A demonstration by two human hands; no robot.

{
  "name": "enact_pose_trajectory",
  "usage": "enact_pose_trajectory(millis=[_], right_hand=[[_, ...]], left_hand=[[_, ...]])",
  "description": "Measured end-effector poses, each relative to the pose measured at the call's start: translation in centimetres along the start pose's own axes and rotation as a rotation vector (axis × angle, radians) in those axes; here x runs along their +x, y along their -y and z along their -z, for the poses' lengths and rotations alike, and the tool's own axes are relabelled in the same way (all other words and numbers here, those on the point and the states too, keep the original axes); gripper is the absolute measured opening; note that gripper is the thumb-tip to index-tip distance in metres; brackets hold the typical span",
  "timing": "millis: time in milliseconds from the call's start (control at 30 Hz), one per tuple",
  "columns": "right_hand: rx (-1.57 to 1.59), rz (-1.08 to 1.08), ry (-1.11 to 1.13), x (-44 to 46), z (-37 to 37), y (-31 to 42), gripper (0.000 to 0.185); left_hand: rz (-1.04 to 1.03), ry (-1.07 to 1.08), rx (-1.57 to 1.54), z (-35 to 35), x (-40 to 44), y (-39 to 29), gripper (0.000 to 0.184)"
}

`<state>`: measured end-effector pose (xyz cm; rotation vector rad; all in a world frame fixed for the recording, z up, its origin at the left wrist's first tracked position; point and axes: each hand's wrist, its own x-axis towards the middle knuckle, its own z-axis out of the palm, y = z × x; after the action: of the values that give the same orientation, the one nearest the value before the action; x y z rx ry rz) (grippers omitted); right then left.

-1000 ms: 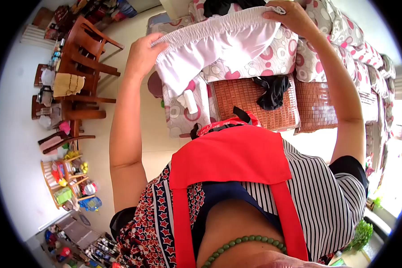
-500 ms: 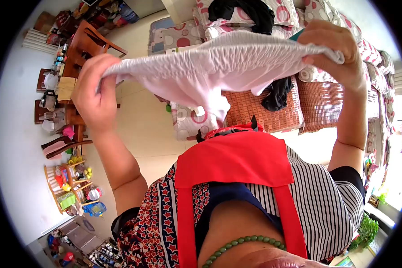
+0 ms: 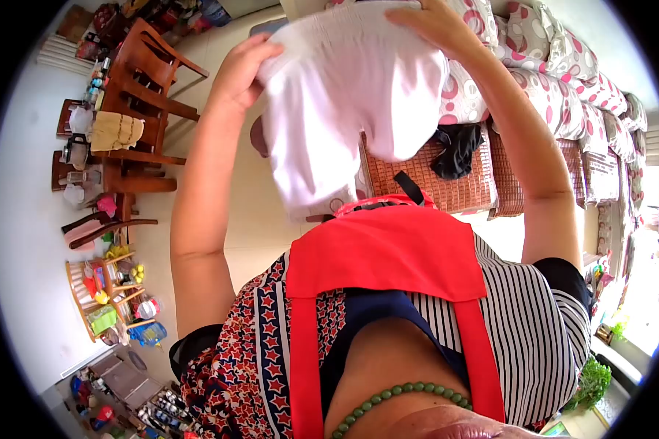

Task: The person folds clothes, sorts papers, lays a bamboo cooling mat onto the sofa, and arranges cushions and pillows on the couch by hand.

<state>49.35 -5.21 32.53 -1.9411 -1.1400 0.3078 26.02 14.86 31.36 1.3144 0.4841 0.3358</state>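
White shorts [image 3: 351,88] with a gathered waistband hang spread out between my two hands, both legs dangling toward me. My left hand [image 3: 243,72] grips the waistband at its left end, fingers closed on the cloth. At the waistband's right end my right hand [image 3: 436,23] pinches the fabric, partly at the frame's upper part. Behind the shorts, a crumpled black cloth [image 3: 458,150] lies on the brown woven mat [image 3: 395,183] of the sofa.
Sofas with circle-patterned covers [image 3: 542,95] run along the right. Wooden chairs [image 3: 143,88] stand at the left, one with a yellow cloth [image 3: 116,132] on it. A small wooden rack [image 3: 88,300] with colourful items is lower left, and a green plant [image 3: 592,384] lower right.
The shorts were stretched wide and raised near me half a second ago; now they hang farther away with the legs extended. My hands have moved forward and closer together, still holding the waistband.
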Motion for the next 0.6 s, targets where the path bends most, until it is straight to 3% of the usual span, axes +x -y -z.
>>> enact_pose_trajectory(millis=[100, 167, 233, 300, 333, 433, 467, 567, 600], right_hand=[[0.229, 0.215, 0.171, -0.4, -1.1, 5.1, 0.058], [-0.156, 0.405, -0.001, -0.3, -4.1, 5.1, 0.056], [-0.117, 0.317, 0.138, 0.0, -3.5, 6.9, 0.043], [0.387, 0.276, 0.219, 1.3, -3.2, 6.6, 0.037], [0.382, 0.341, 0.155, 1.5, -2.6, 6.7, 0.036], [0.183, 0.439, -0.038, 0.8, -0.8, 8.2, 0.037], [0.211, 0.436, -0.026, 0.7, -0.2, 8.5, 0.038], [0.177, 0.470, -0.006, 0.0, 0.0, 7.8, 0.042], [0.094, 0.527, -0.022, 0.1, -0.8, 6.7, 0.043]], left_hand=[[-0.102, 0.099, -0.144, -4.2, -0.3, -0.8, 0.048], [-0.144, 0.153, -0.294, -6.7, -0.3, -1.3, 0.039], [-0.247, 0.231, -0.345, -7.6, 0.1, -1.7, 0.035], [-0.273, 0.328, -0.363, -8.0, -0.1, -3.0, 0.034], [-0.353, 0.220, -0.167, -8.1, -0.5, -3.4, 0.035], [-1.087, -0.420, 0.544, -6.5, 0.1, -2.5, 0.039], [-1.002, -0.618, 0.827, -5.5, -0.7, -2.6, 0.052], [-0.638, -0.241, 0.144, -2.5, 2.6, 2.5, 0.051], [-0.434, 0.068, 0.067, -1.3, 2.9, 2.9, 0.044]])
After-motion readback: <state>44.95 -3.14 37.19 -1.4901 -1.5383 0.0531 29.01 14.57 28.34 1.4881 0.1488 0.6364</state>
